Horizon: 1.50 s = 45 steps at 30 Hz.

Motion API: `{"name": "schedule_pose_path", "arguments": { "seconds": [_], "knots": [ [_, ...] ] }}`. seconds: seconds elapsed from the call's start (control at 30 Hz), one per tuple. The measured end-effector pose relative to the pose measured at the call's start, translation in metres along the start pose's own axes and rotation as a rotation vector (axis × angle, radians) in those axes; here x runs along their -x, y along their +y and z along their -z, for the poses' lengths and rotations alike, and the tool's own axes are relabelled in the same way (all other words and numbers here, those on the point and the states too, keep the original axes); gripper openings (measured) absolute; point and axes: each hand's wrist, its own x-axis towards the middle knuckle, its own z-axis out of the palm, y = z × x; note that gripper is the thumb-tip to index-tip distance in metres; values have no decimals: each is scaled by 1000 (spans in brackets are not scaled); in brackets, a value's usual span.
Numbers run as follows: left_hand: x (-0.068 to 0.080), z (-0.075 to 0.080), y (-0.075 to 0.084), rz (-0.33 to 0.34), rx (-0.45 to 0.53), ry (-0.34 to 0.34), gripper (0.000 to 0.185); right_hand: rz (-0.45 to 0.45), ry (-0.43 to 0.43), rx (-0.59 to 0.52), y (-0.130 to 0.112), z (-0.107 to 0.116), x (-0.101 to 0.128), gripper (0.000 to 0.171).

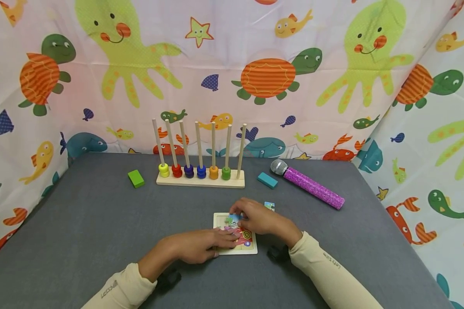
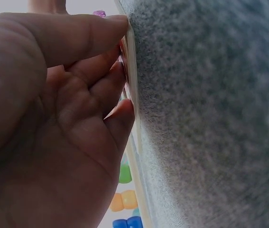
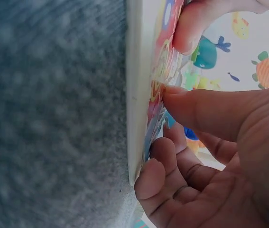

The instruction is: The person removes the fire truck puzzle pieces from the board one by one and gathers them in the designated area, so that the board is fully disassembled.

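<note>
A small puzzle board (image 1: 251,249) is shown lying flat on the grey desk (image 1: 100,223), directly before the person. A puzzle piece (image 1: 232,219) at the board's far edge is pinched in the grip of the right hand (image 1: 261,221), which lies nearer to it. The board's near left part is pressed by the straight fingers of the left hand (image 1: 201,245). A loose piece (image 1: 269,206) lies just beyond the board; a ring-and-peg rack (image 1: 201,178) and microphone (image 1: 309,184) stand farther back.
</note>
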Motion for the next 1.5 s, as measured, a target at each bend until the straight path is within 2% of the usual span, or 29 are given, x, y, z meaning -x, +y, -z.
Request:
{"name": "schedule_pose_path", "arguments": {
  "seconds": [0.17,0.4,0.53,0.63,0.8,0.9,1.13,1.37,1.5],
  "knots": [
    [-1,-1,0,6,5,-6,54,22,2,-58,1,2,1,22],
    [-2,-1,1,-8,-5,2,54,56,-37,-162,8,4,3,12],
    [-1,0,1,1,-3,7,53,54,31,-208,13,5,4,11],
    [-1,1,2,10,-12,9,53,62,101,-199,17,9,7,14],
    [-1,1,2,27,-17,5,53,78,121,-157,23,17,12,18],
    [-2,1,3,35,-11,3,53,51,139,-164,25,21,16,21],
    [-1,1,1,23,1,5,53,-36,259,-218,36,28,24,19],
    [-1,2,-1,31,13,1,53,-97,286,-238,43,37,34,15],
    [-2,1,0,13,-4,1,53,-127,312,-227,50,44,43,17]
  ]
}}
